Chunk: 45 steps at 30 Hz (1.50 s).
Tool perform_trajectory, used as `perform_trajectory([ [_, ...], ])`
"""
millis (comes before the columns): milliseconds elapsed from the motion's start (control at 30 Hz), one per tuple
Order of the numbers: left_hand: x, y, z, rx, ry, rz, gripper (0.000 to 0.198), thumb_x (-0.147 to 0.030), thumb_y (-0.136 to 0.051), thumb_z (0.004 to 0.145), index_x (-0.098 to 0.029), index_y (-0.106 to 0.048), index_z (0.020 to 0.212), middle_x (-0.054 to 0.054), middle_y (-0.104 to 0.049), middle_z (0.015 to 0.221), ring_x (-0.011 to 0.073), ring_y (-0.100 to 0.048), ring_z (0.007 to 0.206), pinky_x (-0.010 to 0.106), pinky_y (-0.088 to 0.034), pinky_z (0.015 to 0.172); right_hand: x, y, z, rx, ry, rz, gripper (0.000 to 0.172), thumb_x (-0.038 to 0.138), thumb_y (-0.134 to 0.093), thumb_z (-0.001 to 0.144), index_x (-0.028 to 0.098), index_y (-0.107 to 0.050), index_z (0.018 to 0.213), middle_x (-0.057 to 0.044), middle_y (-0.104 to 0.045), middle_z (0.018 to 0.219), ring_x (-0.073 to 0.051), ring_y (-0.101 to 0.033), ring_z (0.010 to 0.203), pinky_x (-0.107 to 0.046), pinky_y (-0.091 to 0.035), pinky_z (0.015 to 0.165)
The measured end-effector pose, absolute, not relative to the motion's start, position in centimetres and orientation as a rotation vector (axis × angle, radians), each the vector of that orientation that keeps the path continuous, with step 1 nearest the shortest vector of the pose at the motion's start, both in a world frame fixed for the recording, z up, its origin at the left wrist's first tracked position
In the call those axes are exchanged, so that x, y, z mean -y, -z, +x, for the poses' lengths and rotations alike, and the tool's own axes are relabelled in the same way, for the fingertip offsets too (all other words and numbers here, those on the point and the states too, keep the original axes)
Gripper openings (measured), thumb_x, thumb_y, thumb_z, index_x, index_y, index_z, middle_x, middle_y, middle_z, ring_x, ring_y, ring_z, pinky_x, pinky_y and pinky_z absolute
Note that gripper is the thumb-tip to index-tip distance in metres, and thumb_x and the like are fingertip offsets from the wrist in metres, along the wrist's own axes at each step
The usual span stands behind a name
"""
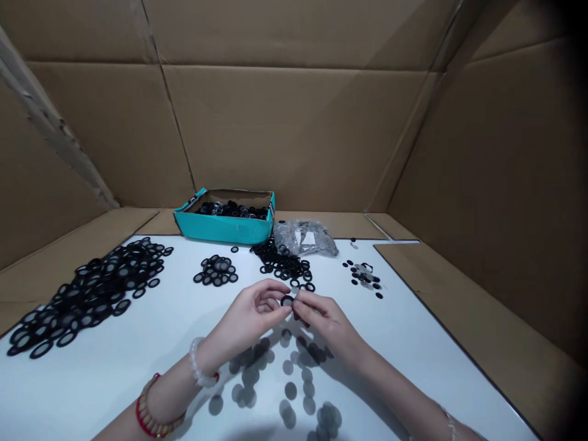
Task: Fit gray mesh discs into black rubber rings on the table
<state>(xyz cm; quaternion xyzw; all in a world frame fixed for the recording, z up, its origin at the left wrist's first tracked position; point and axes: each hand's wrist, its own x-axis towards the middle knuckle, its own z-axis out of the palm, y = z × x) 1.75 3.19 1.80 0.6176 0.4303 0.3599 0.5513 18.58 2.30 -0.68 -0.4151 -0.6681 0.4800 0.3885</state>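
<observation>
the left hand [248,312] and the right hand [328,321] were together above the white table [413,343], their fingertips clamped on a small black ring [287,301], with something dark just under the right fingertips (too small to tell what it was). a slip seemed the likeliest trouble: the ring was small and thin, so a loosened pinch or a slight twist could have dropped it onto the table, where it could have been lost among the scattered grey discs [290,391] on the near side of the hands. a careless sweep of a forearm could also have pushed those discs about, and a reach to the far left could have disturbed the large heap of black rings [92,294]. the ring itself sat between the two hands, at the far edge of the pinch, just near the black rings [282,264] piled toward the far middle of the table. farther off stood a teal box [225,228] holding more dark rings, with a clear plastic bag [305,237] just to its right, while a small cluster of black rings [362,275] lay well to the far right.
</observation>
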Motion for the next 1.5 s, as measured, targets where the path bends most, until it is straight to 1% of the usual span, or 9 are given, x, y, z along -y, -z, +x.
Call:
perform_trajectory([
  [267, -3.4, -1.7, 1.5, -0.979, -0.776, 1.295, 0.025, -0.021, -0.064, 0.071, -0.014, -0.057, 0.094, 0.005, -0.062, 0.085, 0.0163, -0.059, 0.081, 0.028, -0.046, 0.074, -2.3, 1.0, 18.6, 1.773, -1.219, -1.056, 0.033, 0.035, -0.044, 0.089, 0.018, -0.042, 0.061, 0.003, -0.037, 0.060, -0.013, -0.036, 0.059, -0.025, -0.028, 0.055],
  [600, -2.9, -2.9, 1.6, -0.987, -0.828, 1.195, 0.018, -0.021, -0.068, 0.069, -0.016, -0.061, 0.085, 0.002, -0.064, 0.080, 0.0156, -0.059, 0.079, 0.025, -0.044, 0.073, -1.9, 0.8, 18.5, 1.838, -1.174, -0.993, 0.032, 0.033, -0.039, 0.091, 0.019, -0.035, 0.062, 0.003, -0.034, 0.062, -0.013, -0.034, 0.061, -0.025, -0.028, 0.057],
  [767, -2.7, -2.8, 1.6, -0.912, -0.845, 1.145, 0.006, -0.021, -0.062, 0.075, -0.018, -0.058, 0.077, 0.000, -0.060, 0.076, 0.0129, -0.056, 0.077, 0.023, -0.043, 0.072, -2.0, 1.2, 18.5, 1.909, -1.016, -1.074, 0.023, 0.034, -0.047, 0.088, 0.020, -0.042, 0.071, 0.003, -0.043, 0.067, -0.014, -0.039, 0.065, -0.025, -0.031, 0.061],
  [867, -2.7, -2.4, 1.7, -0.837, -0.831, 1.032, 0.008, -0.021, -0.062, 0.076, -0.017, -0.056, 0.075, -0.001, -0.057, 0.074, 0.0110, -0.054, 0.073, 0.022, -0.042, 0.071, -2.1, 1.4, 18.4, 1.943, -0.888, -1.145, 0.017, 0.032, -0.051, 0.086, 0.020, -0.045, 0.076, 0.002, -0.047, 0.069, -0.015, -0.042, 0.068, -0.025, -0.032, 0.062],
  [1067, -2.5, -1.6, 1.9, -0.876, -0.885, 1.023, 0.013, -0.021, -0.063, 0.076, -0.017, -0.054, 0.084, -0.002, -0.054, 0.072, 0.0105, -0.051, 0.073, 0.020, -0.039, 0.068, -2.2, 1.4, 18.2, 1.959, -0.807, -1.150, 0.022, 0.027, -0.046, 0.089, 0.019, -0.045, 0.068, 0.003, -0.045, 0.064, -0.014, -0.042, 0.064, -0.025, -0.031, 0.063],
  [1200, -2.4, -1.2, 2.2, -0.929, -0.942, 1.004, 0.017, -0.019, -0.064, 0.074, -0.018, -0.051, 0.086, -0.003, -0.053, 0.069, 0.0105, -0.050, 0.071, 0.021, -0.038, 0.067, -2.2, 1.5, 18.0, 1.904, -0.902, -1.111, 0.025, 0.024, -0.048, 0.086, 0.018, -0.041, 0.062, 0.004, -0.039, 0.059, -0.012, -0.038, 0.060, -0.024, -0.030, 0.059],
  [1333, -2.4, -0.9, 2.7, -0.938, -1.006, 0.952, 0.022, -0.018, -0.067, 0.070, -0.016, -0.050, 0.083, -0.002, -0.055, 0.074, 0.0106, -0.051, 0.072, 0.023, -0.039, 0.071, -2.0, 1.3, 17.9, 1.792, -1.057, -1.070, 0.027, 0.025, -0.049, 0.084, 0.019, -0.037, 0.061, 0.005, -0.035, 0.058, -0.011, -0.035, 0.058, -0.023, -0.028, 0.055],
  [1433, -2.4, -0.9, 2.7, -0.929, -1.014, 0.920, 0.026, -0.017, -0.069, 0.067, -0.017, -0.049, 0.085, -0.001, -0.056, 0.080, 0.0114, -0.053, 0.075, 0.024, -0.040, 0.073, -2.0, 1.2, 18.0, 1.772, -1.082, -1.055, 0.028, 0.026, -0.050, 0.083, 0.018, -0.036, 0.060, 0.005, -0.034, 0.058, -0.011, -0.035, 0.058, -0.023, -0.028, 0.055],
  [1500, -2.4, -1.1, 2.5, -0.925, -1.003, 0.924, 0.024, -0.018, -0.068, 0.068, -0.017, -0.049, 0.082, -0.002, -0.055, 0.078, 0.0107, -0.052, 0.072, 0.023, -0.040, 0.072, -2.0, 1.2, 18.0, 1.783, -1.067, -1.057, 0.029, 0.026, -0.050, 0.084, 0.018, -0.036, 0.059, 0.005, -0.035, 0.058, -0.011, -0.035, 0.058, -0.023, -0.028, 0.056],
])
